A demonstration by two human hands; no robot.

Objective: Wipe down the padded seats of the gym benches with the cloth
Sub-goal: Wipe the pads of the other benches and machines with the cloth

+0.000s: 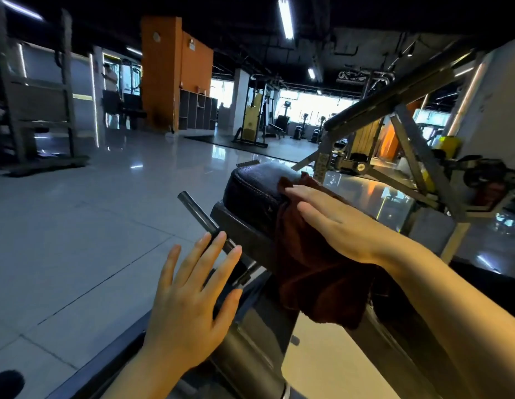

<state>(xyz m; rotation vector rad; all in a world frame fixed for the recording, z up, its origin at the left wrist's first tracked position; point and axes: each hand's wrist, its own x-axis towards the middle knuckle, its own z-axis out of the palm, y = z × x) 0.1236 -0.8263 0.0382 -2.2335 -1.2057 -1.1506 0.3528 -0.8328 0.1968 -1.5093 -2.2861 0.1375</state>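
Observation:
A black padded seat [255,185] of a gym machine rises in the middle of the view, stitched along its edge. A dark brown cloth [316,277] is draped over its near right part and hangs down the side. My right hand [334,223] lies flat on top of the cloth, fingers straight and together, pressing it onto the pad. My left hand [190,295] hovers lower left with fingers spread, holding nothing, its fingertips in front of a steel bar [197,214] that sticks out from the machine.
The machine's grey metal frame [417,156] slants up on the right with a long black bar [394,90] overhead. Glossy tiled floor [92,226] spreads to the left. Racks, an orange pillar [164,76] and other gym machines stand far back.

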